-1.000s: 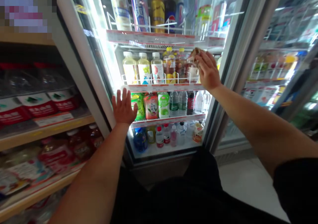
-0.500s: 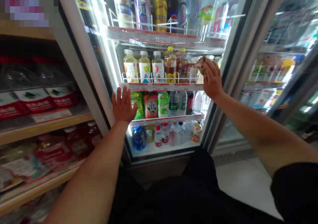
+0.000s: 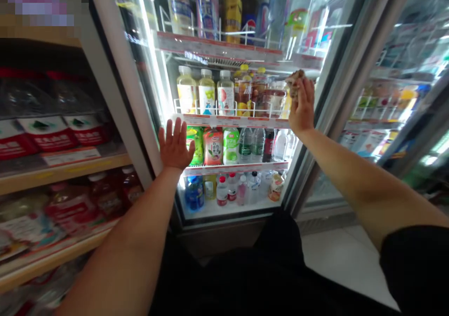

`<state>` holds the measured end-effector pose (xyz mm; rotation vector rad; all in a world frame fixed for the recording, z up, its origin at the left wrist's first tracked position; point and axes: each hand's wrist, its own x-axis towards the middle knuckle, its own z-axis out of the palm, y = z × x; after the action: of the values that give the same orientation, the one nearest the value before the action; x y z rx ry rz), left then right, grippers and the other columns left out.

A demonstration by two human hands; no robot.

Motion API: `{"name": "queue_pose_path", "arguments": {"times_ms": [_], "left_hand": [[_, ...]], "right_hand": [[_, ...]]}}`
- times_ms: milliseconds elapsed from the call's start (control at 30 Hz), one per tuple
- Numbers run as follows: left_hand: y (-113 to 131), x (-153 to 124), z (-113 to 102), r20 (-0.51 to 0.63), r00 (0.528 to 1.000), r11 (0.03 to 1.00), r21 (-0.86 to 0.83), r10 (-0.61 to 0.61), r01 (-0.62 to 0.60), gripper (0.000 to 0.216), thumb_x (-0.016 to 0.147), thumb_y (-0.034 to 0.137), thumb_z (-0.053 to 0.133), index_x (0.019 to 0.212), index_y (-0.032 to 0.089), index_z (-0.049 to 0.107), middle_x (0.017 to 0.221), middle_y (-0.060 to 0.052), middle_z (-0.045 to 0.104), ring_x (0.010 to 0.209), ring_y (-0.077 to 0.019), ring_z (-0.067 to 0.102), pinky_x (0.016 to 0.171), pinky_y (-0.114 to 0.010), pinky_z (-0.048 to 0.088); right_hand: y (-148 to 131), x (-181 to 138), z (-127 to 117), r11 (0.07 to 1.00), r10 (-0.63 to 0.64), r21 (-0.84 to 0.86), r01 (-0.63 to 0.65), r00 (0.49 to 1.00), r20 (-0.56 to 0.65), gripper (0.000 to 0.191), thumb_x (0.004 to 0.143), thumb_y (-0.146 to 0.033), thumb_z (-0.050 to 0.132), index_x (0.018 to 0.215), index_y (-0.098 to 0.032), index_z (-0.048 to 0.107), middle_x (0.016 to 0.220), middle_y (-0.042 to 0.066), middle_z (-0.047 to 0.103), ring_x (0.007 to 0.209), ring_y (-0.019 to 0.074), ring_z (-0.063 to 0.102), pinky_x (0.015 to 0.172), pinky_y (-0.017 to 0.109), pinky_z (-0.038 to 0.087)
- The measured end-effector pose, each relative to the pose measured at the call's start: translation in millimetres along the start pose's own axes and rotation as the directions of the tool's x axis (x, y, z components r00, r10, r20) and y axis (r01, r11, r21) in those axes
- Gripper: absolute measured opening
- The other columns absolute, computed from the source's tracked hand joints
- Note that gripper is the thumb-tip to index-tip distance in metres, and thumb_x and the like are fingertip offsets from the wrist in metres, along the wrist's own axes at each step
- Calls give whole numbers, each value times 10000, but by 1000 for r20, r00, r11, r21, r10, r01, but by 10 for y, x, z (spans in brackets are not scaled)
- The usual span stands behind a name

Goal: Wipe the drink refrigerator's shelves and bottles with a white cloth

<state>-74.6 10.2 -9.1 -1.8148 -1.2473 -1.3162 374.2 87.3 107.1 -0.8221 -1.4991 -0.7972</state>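
Lit drink shelves fill the background, seen through a glass door (image 3: 341,82) in a metal frame; wooden shelving (image 3: 63,174) stands to the left of that door, a second cooler (image 3: 394,119) to its right, and pale floor (image 3: 336,255) shows below and right of it. The bunched brown cloth (image 3: 295,83) is in front of the door's right part, about level with the row of white-capped bottles (image 3: 206,94) behind the pane. The right hand (image 3: 303,104) grips it, fingers pointing up and bent lightly over it, so the cloth sits at the fingertips and juts out from them toward the door's middle. It is too crumpled to show a clear long axis. Whether it presses on the glass or hangs just short of it, I cannot tell. The left hand (image 3: 176,145) is before the door's left edge, lower than the right, its fingers spread and pointing up, holding nothing; it looks laid flat toward the pane, though contact is not plain. So the right hand alone has the cloth, with most of the door's width lying between it and the left hand
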Motion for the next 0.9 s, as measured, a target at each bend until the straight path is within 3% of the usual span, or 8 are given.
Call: {"name": "queue_pose_path", "arguments": {"times_ms": [100,233,333,467,600,700,800,900], "left_hand": [[-4,-3,0,2,1000,1000,27,14,-14,695,1007,494,438,1596,131,376,1671,-126,339,1606,-300,100,1318,-521,-31],[11,-5,-10,-8,1000,999,36,10,-10,682,1004,471,433,1601,146,371,1671,-121,338,1606,-298,94,1316,-529,-20],[19,-2,-16,-11,1000,999,36,13,-13,683,997,462,439,1604,155,371,1667,-123,346,1603,-302,103,1316,-541,-6],[12,-2,-14,3,1000,1000,15,-1,1,688,992,461,453,1613,182,359,1668,-117,343,1602,-305,108,1314,-551,-2],[20,-5,-19,0,1000,1000,-6,-12,12,689,990,478,457,1610,194,367,1663,-110,358,1601,-306,123,1315,-548,4],[23,-5,-20,-17,1000,1000,10,-8,8,677,993,477,450,1602,188,383,1662,-105,362,1602,-295,123,1317,-535,11],[3,-5,-8,-6,1000,1000,11,-6,6,679,995,470,448,1607,188,371,1668,-102,348,1604,-289,101,1317,-538,-8],[-15,-7,0,10,1000,1000,-3,-1,1,685,995,468,445,1619,202,349,1676,-94,330,1606,-280,86,1318,-533,-26]], "right_hand": [[-72,87,119,999,-19,34,19,1000,-10,589,1053,-361,209,1574,-189,424,1656,103,406,1611,237,190,1289,591,235],[-166,550,265,993,1,114,8,997,-76,619,1060,-483,179,1564,-259,460,1633,5,461,1606,266,200,1307,484,195],[-387,813,356,994,26,106,-15,994,-102,648,1060,-413,152,1547,-126,469,1639,102,440,1593,249,238,1313,487,198],[-962,643,385,990,-114,95,102,985,127,566,1055,-327,241,1592,-243,400,1679,34,378,1616,233,168,1324,545,182],[-1403,513,389,936,-351,163,313,868,351,554,1047,-292,301,1594,-326,384,1653,-5,424,1602,228,227,1328,551,190],[-1466,767,454,954,-298,106,280,918,263,546,1053,-266,273,1579,-333,406,1645,-30,433,1599,199,232,1331,499,216],[-1476,1017,563,988,-154,36,151,984,92,563,1049,-221,218,1564,-175,440,1658,32,417,1591,227,255,1334,439,213],[-1626,985,633,983,-183,36,180,975,129,562,1049,-217,243,1576,-122,414,1680,69,375,1601,259,220,1342,447,165]]}}
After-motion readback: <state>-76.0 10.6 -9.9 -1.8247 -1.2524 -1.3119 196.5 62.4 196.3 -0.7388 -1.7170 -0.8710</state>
